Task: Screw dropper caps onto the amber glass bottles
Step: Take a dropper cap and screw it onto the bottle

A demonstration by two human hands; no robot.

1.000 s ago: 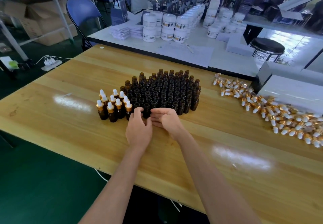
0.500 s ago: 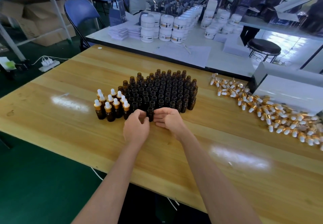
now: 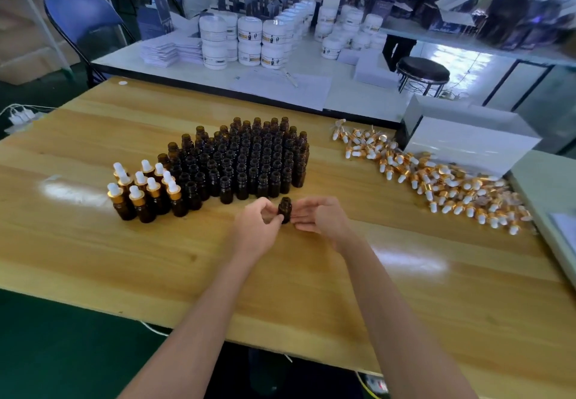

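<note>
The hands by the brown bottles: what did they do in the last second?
The left hand has drawn one uncapped bottle out of the front row of the bottle block, toward the person, and grips it clear of the rest. The right hand came along beside it, fingers nearly straight. The capped bottles and the pile of dropper caps stayed put.

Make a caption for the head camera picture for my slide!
Left hand pinches one uncapped amber bottle; right hand open beside it, dropper caps piled nearby.

Bare forearms; bare left hand (image 3: 255,230), right hand (image 3: 324,219).
</note>
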